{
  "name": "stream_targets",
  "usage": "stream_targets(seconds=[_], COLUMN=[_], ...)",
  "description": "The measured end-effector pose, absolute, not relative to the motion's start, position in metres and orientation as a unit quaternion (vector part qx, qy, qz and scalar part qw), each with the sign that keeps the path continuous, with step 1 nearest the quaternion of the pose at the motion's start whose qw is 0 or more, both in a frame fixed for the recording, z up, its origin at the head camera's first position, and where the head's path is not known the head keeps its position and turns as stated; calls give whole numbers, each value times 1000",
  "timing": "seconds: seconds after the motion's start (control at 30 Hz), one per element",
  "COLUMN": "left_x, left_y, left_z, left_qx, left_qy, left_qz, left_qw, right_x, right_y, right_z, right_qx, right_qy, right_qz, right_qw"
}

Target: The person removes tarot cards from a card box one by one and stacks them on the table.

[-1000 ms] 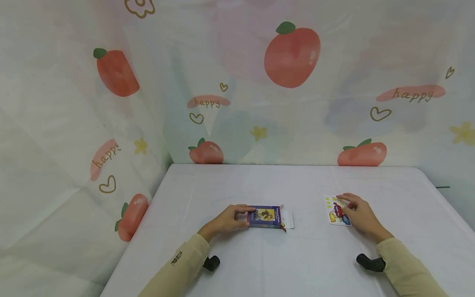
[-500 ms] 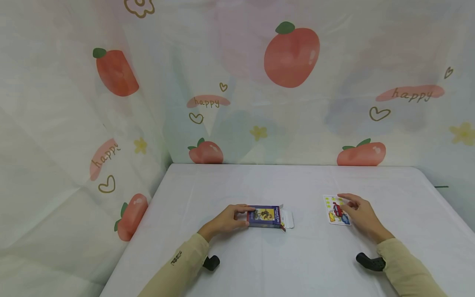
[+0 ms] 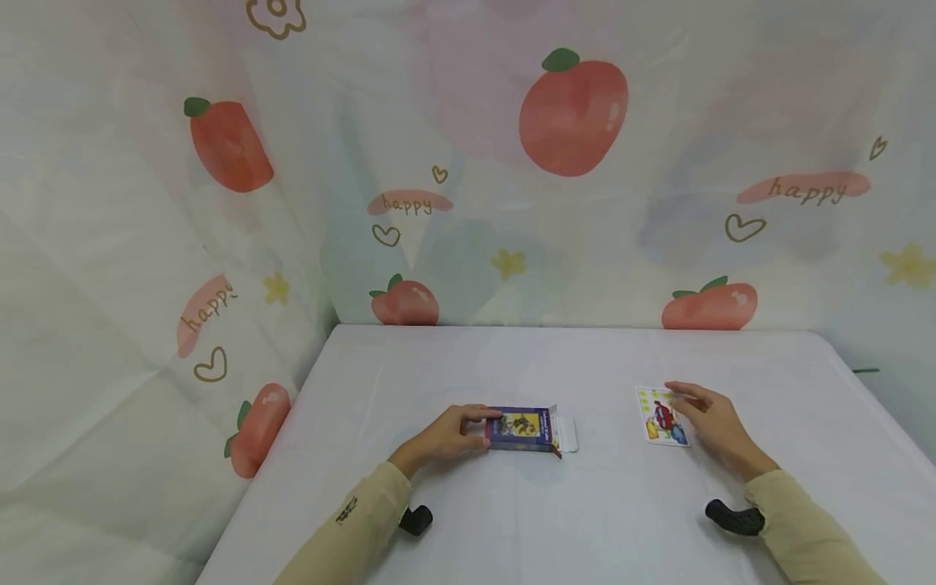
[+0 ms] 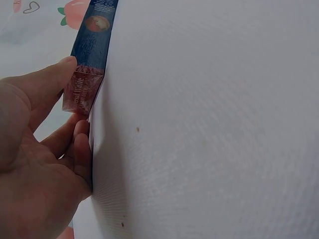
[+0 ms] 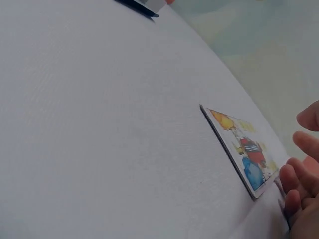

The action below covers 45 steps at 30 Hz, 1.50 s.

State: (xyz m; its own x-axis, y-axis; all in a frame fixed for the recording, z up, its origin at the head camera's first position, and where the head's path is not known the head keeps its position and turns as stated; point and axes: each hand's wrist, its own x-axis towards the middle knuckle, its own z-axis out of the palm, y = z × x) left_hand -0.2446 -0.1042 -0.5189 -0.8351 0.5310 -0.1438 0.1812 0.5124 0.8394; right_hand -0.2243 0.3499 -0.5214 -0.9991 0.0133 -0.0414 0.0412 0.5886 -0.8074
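On the white table, a blue card box (image 3: 521, 427) lies flat with its flap end (image 3: 566, 434) open to the right. My left hand (image 3: 442, 435) grips its left end between thumb and fingers; in the left wrist view the thumb (image 4: 52, 82) presses the edge of the box (image 4: 89, 55). To the right lies a small stack of picture cards (image 3: 661, 418), face up. Beside its right edge rests my right hand (image 3: 712, 422), holding nothing. The right wrist view has its fingers (image 5: 304, 177) loosely bent, close to the cards (image 5: 244, 152).
White cloth covers the table (image 3: 600, 512). A curtain (image 3: 468, 162) with fruit prints hangs behind and at the left. Black wrist mounts (image 3: 734, 517) stick out from both sleeves. Between box and cards there is a gap of bare cloth.
My right hand has drawn slightly to the right, its fingertips slipping back from the cards. The left hand keeps hold of the box in place. The head view tilts a little.
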Motion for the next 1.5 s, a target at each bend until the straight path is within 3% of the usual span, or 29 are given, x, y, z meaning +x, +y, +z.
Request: stream_targets(seconds=[0.1, 0.33, 0.57, 1.5], left_x=[-243, -241, -241, -245], left_y=[-104, -104, -104, -105], left_z=[-520, -522, -521, -518], left_qx=[208, 213, 211, 213], left_qy=[846, 843, 842, 844], left_qz=[449, 453, 455, 452], left_qw=[199, 195, 200, 195], right_x=[-222, -215, -211, -200], right_y=[352, 334, 307, 215], right_z=[-520, -507, -503, -506], right_qx=[14, -37, -85, -183], right_qy=[893, 910, 898, 879], right_qz=[-450, -409, -425, -440], right_qw=[18, -46, -75, -8])
